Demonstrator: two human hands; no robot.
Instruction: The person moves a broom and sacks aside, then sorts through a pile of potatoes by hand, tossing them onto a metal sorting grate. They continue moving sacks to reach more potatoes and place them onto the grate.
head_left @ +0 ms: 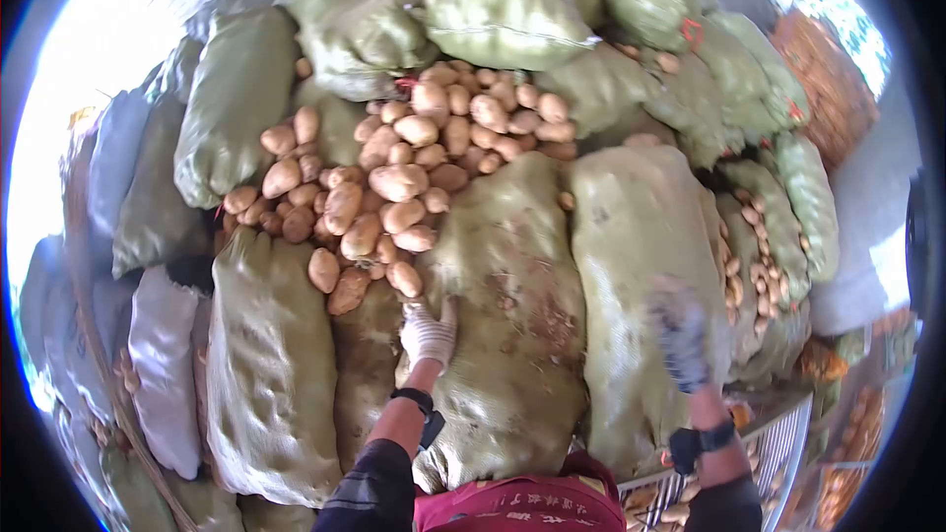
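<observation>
1. My left hand (429, 335), in a white glove, lies on the middle sack (512, 266) with its fingers spread and pointing away from me. It is released and has nothing in it.
2. The nearest potato (404, 279) sits just beyond those fingertips, slightly to their left. It looks close but not touching.
3. Farther out from the left hand, a heap of loose potatoes (404, 177) spills down a hollow between the sacks. Its lowest ones end just ahead of my fingers.
4. My right hand (680, 335) is over the right sack (641, 227), well apart from the left hand. It wears a grey glove and shows as a blur, so I cannot tell whether it is released or clenched, or whether it touches the cloth.
5. Each wrist carries a black band: the left band (414, 399) just behind the white glove, the right band (702, 438) just behind the grey one.
6. To the left of my left hand lies another full green sack (266, 355), beside the middle one.
7. Far beyond both hands, more stacked sacks (512, 10) rise behind the heap.
8. To the right of my right hand, a smaller run of potatoes (759, 266) shows between sacks.
9. Below the right wrist, close to me, is a wire crate (788, 433) with a few potatoes in it.
10. Between my forearms, nearest the camera, is red clothing (522, 502).
</observation>
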